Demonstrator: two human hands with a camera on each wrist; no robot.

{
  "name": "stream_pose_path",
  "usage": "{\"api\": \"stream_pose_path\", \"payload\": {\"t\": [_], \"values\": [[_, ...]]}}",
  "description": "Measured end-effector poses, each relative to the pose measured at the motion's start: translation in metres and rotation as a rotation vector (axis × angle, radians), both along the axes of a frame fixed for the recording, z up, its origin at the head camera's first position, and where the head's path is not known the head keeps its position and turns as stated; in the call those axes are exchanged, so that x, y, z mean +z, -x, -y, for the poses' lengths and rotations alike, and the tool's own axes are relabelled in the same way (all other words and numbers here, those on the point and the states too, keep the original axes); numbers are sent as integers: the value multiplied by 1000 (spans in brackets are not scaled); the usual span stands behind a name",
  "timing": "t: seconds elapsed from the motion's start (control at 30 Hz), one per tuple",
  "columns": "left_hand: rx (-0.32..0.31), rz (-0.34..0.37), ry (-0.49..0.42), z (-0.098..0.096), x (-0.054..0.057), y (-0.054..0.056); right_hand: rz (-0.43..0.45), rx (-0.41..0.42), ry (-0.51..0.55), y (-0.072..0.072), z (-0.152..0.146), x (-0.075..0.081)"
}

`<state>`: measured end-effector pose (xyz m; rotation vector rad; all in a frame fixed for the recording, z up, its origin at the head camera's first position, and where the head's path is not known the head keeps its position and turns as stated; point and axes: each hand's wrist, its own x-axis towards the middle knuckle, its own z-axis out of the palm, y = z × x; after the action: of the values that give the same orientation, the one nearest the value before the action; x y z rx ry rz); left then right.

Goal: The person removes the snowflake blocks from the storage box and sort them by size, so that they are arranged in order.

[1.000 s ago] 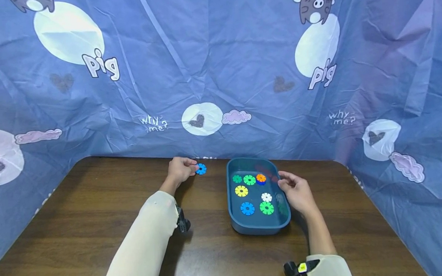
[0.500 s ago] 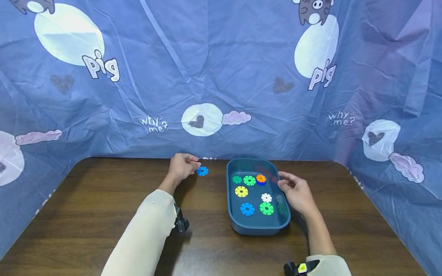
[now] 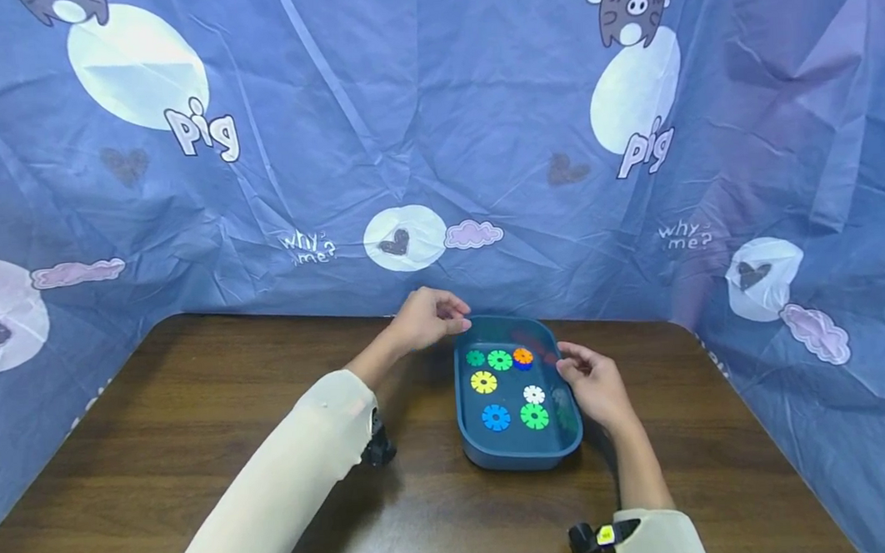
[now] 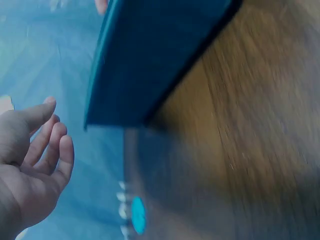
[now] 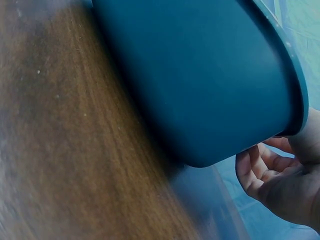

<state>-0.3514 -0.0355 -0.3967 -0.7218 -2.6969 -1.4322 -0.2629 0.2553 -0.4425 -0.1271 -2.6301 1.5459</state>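
Observation:
My left hand is beside the far left corner of a dark teal plastic bin. In the left wrist view its fingers are loosely bent with nothing between them. Behind that hand a blue notched disc lies on the table; in the head view the hand and forearm hide it. My right hand holds the bin's right rim, thumb at the rim and fingers against the outer wall. Inside the bin lie flat notched discs: a yellow disc, a white disc, a blue disc and several others.
The brown wooden table runs back to a blue printed cloth hanging behind and at both sides. Both sleeves carry black wrist cameras, one a left camera, the other a right camera.
My left hand let go of the blue disc, which tipped down onto the table, and moved right to the bin's far left corner. The right hand and the bin stayed put.

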Motion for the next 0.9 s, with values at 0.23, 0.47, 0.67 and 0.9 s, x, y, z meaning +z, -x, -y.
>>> {"api": "stream_pose_path", "payload": {"t": [0.23,0.47,0.67,0.9], "values": [[-178,21,65,-28,12,-13,9,-2,-2,0,1,2],[-348,63,156,-53,12,-27,1,1,-12,2,0,3],[-527,119,291,-67,6,-34,-45,13,-24,2,-1,1],[-617,188,410,-77,0,-38,-47,11,-28,1,0,0]]}}
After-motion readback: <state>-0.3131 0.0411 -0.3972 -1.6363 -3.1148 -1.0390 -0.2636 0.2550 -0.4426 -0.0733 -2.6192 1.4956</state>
